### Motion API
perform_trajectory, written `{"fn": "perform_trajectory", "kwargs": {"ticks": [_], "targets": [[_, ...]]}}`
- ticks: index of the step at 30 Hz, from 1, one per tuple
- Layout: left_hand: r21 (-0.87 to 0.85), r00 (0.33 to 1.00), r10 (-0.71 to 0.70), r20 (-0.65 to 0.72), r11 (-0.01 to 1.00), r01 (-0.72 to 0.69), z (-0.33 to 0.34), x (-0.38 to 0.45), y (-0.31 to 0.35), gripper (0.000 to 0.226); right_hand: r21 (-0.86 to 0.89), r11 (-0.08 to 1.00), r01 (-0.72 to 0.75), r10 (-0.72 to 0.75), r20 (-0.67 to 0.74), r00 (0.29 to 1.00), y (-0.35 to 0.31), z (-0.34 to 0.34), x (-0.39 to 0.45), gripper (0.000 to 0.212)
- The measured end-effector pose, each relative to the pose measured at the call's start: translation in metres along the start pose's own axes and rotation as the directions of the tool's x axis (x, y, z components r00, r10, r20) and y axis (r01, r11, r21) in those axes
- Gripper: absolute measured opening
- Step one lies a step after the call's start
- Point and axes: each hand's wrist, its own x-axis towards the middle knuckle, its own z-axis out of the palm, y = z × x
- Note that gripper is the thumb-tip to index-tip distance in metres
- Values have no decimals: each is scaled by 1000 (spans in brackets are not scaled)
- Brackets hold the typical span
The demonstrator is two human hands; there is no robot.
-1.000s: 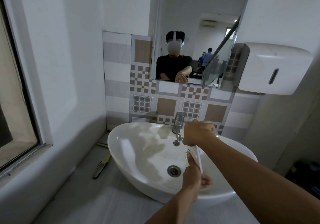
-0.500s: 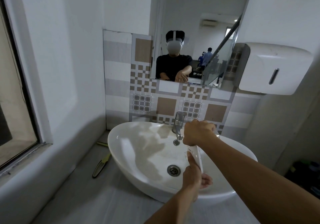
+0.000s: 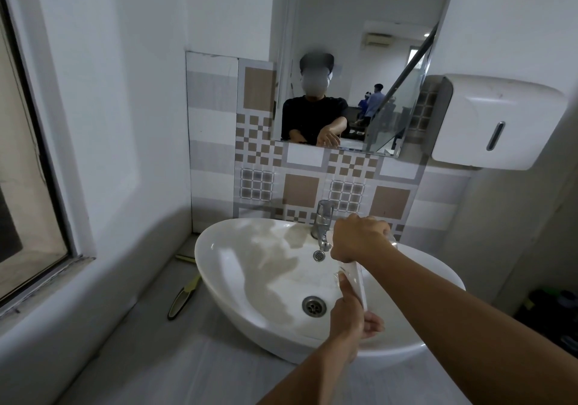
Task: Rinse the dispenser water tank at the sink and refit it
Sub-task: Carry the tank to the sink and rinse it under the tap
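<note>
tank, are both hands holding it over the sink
Yes, the right hand grips the top of the tank and the left hand holds its bottom, above the sink.

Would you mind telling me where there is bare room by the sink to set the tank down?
The grey counter in front of the basin is bare. The strip between the basin and the window ledge holds a yellow-handled tool. The basin is crowded: the right hand and left hand hold the tank beside the tap.
</note>
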Motion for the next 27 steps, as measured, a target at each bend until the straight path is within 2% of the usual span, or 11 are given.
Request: {"fn": "perform_trajectory", "kwargs": {"ticks": [13, 21, 27], "targets": [[-13, 1000, -14, -9, 1000, 14, 0, -3, 2, 93, 9, 1000, 2, -2, -8, 1000, 2, 1, 1, 54], [-65, 999, -26, -27, 998, 24, 2, 0, 2, 95, 10, 998, 57, -57, -21, 998, 4, 4, 3, 57], [-99, 994, -28, -106, 995, 17, 5, -1, 4, 89, 182, 975, 128, -135, 27, 990, 22, 11, 27, 57]]}}
